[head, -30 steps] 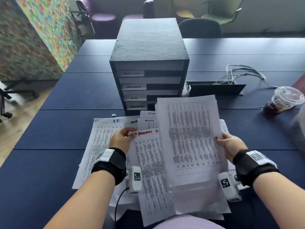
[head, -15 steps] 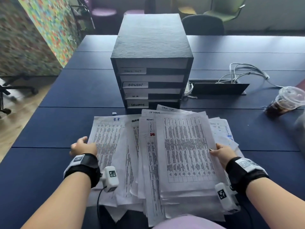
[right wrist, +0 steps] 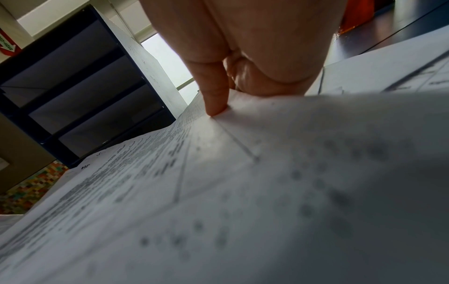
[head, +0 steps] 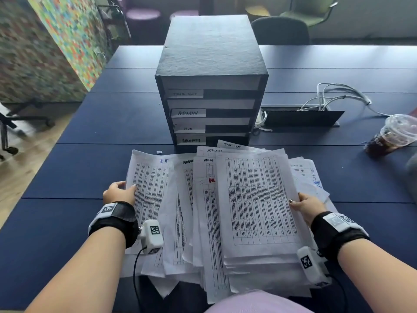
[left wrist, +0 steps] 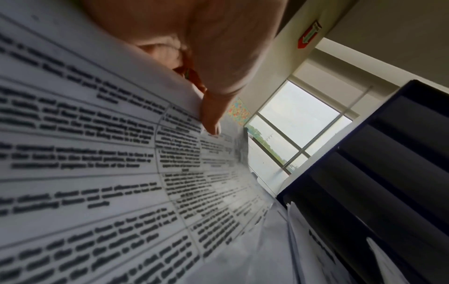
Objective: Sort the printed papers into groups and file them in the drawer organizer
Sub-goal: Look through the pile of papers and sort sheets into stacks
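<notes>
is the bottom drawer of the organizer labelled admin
No, in the head view the bottom label on the drawer organizer reads security; the admin label sits second from the top.

The drawer organizer [head: 212, 86] blocks straight ahead; bare table [head: 112, 123] lies open beside it, left.

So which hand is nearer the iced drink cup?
Right. The right hand grips the right-side stack's edge, below-left of the cup; the left hand holds the far-left sheets.

One organizer [head: 212, 64], four labelled drawers, one cup [head: 392, 136].
</notes>
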A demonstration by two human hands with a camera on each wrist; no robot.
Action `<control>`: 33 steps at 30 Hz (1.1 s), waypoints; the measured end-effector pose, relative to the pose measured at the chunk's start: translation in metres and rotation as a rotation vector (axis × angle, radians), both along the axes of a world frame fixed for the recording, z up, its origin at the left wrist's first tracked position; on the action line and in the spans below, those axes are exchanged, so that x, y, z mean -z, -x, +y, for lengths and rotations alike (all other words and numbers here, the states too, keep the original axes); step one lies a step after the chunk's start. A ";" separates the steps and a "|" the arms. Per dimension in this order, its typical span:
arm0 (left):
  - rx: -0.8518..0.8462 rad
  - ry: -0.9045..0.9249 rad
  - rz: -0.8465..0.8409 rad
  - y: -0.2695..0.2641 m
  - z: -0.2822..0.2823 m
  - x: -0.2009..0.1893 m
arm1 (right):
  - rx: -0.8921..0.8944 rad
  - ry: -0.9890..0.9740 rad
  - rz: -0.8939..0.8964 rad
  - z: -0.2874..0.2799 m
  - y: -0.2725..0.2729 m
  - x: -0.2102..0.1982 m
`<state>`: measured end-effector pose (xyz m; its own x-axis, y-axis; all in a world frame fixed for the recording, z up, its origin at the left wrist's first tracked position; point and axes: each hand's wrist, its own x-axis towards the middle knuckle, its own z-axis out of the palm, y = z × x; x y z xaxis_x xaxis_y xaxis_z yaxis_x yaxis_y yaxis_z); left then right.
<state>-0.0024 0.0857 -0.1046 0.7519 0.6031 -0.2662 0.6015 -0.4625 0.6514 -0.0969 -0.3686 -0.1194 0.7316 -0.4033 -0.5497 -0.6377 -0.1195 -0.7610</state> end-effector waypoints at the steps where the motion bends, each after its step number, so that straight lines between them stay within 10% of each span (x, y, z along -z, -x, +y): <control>1: 0.008 -0.010 -0.011 0.000 0.001 0.000 | -0.008 0.015 0.002 -0.001 0.000 0.001; 21: 0.223 -0.259 -0.175 0.020 -0.020 -0.015 | -0.085 0.140 0.040 -0.005 0.003 0.009; 33: 0.227 -0.050 -0.173 0.016 -0.018 -0.038 | -0.114 0.159 0.022 -0.004 0.003 0.006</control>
<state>-0.0180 0.0676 -0.0670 0.9009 0.4233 -0.0962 0.3607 -0.6066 0.7085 -0.1003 -0.3723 -0.1250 0.7662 -0.4012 -0.5020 -0.6292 -0.3095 -0.7130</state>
